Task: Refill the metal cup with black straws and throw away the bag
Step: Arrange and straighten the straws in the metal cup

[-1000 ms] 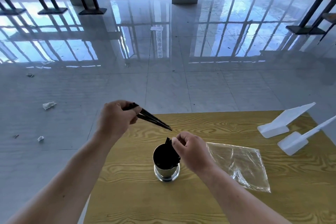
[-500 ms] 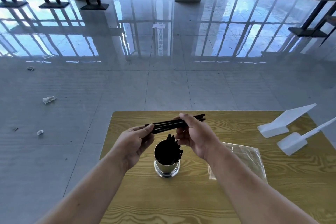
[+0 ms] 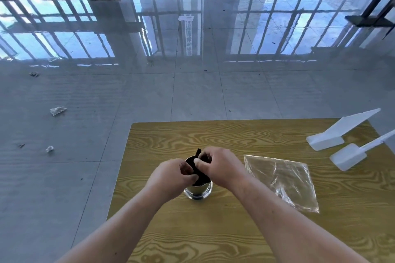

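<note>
Head: left hand (image 3: pixel 171 177), right hand (image 3: pixel 222 168) seemingly pinch straws (image 3: pixel 198 153) over cup (image 3: pixel 198 192).

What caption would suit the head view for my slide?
The left hand and right hand hold straws in the cup on a wooden table; a clear bag lies to its right.

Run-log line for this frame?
left hand: grips black straws | right hand: grips same | metal cup: upright | bag: flat on table, untouched
</note>
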The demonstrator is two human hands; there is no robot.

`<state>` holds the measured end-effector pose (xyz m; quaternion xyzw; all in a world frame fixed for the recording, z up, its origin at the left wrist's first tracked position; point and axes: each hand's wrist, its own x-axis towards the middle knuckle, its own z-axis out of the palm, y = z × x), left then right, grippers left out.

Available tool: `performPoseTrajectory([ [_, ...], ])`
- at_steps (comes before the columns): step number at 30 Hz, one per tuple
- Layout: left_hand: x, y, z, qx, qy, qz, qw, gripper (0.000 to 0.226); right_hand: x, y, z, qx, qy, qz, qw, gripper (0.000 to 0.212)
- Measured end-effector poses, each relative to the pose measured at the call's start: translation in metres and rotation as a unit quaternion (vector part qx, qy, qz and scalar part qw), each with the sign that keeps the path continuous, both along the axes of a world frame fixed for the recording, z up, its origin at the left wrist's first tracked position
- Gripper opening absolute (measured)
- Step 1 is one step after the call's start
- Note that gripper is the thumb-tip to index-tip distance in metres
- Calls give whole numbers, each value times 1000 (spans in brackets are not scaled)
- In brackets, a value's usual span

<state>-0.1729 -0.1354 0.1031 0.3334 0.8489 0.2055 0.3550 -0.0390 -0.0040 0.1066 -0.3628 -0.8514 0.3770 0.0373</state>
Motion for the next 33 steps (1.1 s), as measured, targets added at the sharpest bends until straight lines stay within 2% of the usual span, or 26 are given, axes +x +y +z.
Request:
performPoseTrajectory([
  [2, 12, 4, -4, -24, 59, -55, 996, 23, 9, 3, -9, -29, 7, -23, 999, 26],
  [5, 27, 14, -9, 6, 107, -109, 988, 35, 26, 8, -16, -63, 36, -71, 995, 21],
  [8, 37, 24, -15, 12, 136, -137, 981, 46, 40, 10, -26, -69, 8, -87, 994, 12],
  [13, 42, 33, -22, 18, 202, -180, 963, 24, 49, 4, -31, -135, -41, -57, 988, 12],
  [18, 32, 36, -17, 26, 241, -221, 945, 21, 49, 5, -28, -136, -31, -54, 989, 12],
  [26, 15, 44, 26, 76, 240, -189, 949, 19, 41, 11, -11, -87, 19, -78, 993, 16],
  [33, -20, 41, 70, 144, 202, -70, 966, 7, 31, 10, -3, -62, 67, -110, 990, 17],
])
